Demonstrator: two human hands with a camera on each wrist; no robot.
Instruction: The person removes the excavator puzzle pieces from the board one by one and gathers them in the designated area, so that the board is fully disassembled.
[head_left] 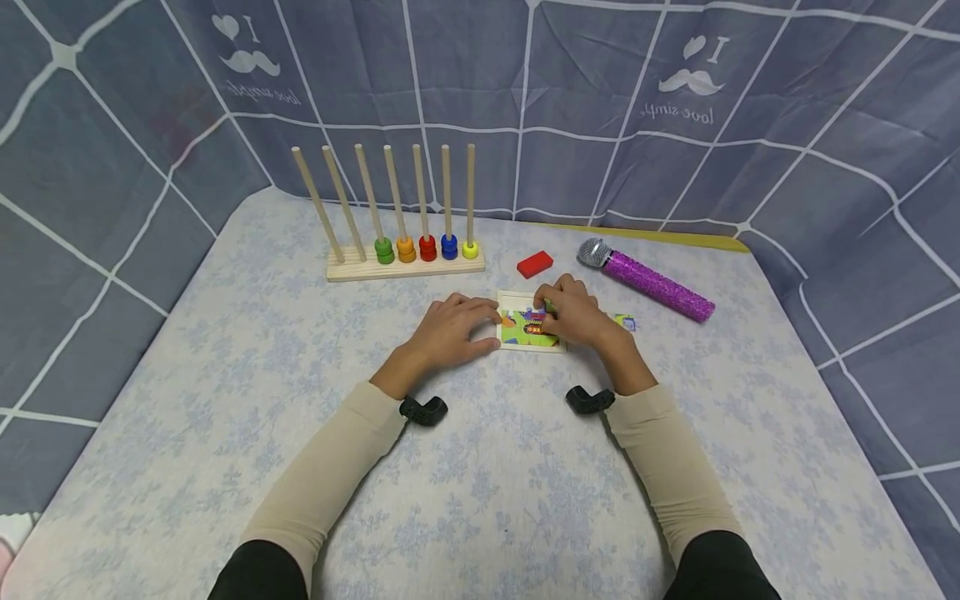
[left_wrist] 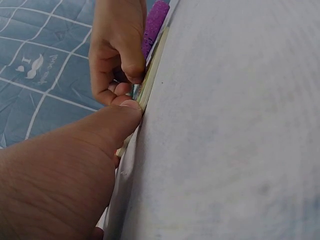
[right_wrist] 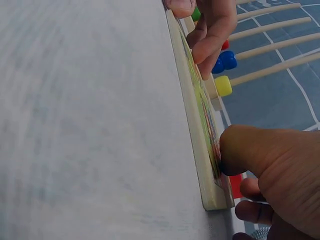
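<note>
**Two-handed work on a puzzle (head_left: 525, 332)**

I watch remotely: the left hand (head_left: 452, 335) grips the puzzle's left edge; the right hand (head_left: 576, 315) seems to pinch a green piece (head_left: 551, 307). The puzzle lies flat on a patterned tablecloth (head_left: 480, 500); I judge it light, stiff, best held edgewise. Beyond hangs a blue-grey curtain (head_left: 472, 83).

My left hand (head_left: 452, 332) and right hand (head_left: 576, 315) are bare; beige sleeves (head_left: 330, 471) cover my forearms, plain and close-fitting, with small creases in the cloth; higher up, black cloth (head_left: 262, 571) wraps both arms; at each wrist sits a black fitting (head_left: 424, 411) — stubby, bent like an elbow, rounded at its end.
</note>
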